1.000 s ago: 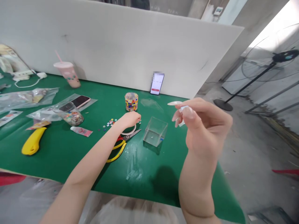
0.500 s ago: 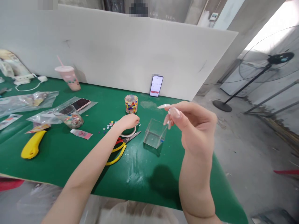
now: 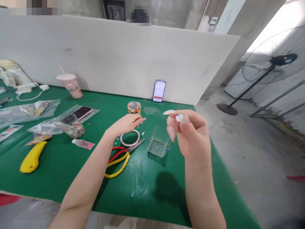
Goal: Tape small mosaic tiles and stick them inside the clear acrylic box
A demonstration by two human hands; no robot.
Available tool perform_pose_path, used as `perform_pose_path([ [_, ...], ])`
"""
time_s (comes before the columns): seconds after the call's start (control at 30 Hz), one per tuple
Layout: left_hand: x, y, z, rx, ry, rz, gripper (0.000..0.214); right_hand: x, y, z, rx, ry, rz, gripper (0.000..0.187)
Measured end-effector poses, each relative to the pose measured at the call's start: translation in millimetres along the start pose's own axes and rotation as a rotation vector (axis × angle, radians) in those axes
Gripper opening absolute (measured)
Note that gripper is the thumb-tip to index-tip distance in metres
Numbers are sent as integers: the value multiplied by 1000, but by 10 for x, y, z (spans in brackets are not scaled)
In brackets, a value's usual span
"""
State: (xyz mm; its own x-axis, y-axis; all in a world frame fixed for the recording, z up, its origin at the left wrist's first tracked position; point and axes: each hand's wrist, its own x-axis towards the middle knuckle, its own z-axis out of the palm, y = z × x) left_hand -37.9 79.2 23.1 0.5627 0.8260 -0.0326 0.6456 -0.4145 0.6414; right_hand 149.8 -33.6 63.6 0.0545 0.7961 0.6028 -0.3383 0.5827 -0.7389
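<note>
My left hand [image 3: 126, 123] hovers just above a white tape ring [image 3: 130, 137] on the green table [image 3: 59, 171]. Its fingertips are pinched together, and I cannot make out what is between them. My right hand [image 3: 188, 133] is raised in front of me, its thumb and fingers closed on a small white piece [image 3: 179, 117]. A clear plastic box [image 3: 159, 141] stands on the table just below and left of that hand. Behind my left hand is a small jar covered in coloured mosaic tiles [image 3: 133, 107].
Red-and-yellow scissors [image 3: 119, 156] lie near the ring. Further left are a pink tube [image 3: 83, 143], a jar of tiles [image 3: 73, 127], phones on plastic bags [image 3: 81, 111], a yellow cutter [image 3: 32, 157] and a pink cup [image 3: 70, 85]. A phone [image 3: 159, 91] leans on the white board. A floor fan [image 3: 274, 63] stands right.
My left hand has lifted off the table, uncovering the tape ring. My right hand has come down and left, closer to the clear box.
</note>
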Motion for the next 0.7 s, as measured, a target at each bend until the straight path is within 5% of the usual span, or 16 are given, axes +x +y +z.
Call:
perform_pose_path([
  [0.1,-306,362,-181,-240,123,146,65,11,33,27,45,52,-149,9],
  [0.17,-508,585,-165,-379,76,245,84,-2,63,61,-63,119,-268,10],
  [0.23,-661,758,-53,-706,-43,369,82,-29,93,101,-203,140,-364,11],
  [0.33,-762,911,179,-1111,2,513,65,-83,120,175,-303,130,-436,13],
  [0.53,-739,960,470,-1229,172,586,42,-191,116,393,-347,71,-405,20],
  [0.7,-741,979,558,-1225,123,556,63,-265,118,479,-303,46,-411,16],
])
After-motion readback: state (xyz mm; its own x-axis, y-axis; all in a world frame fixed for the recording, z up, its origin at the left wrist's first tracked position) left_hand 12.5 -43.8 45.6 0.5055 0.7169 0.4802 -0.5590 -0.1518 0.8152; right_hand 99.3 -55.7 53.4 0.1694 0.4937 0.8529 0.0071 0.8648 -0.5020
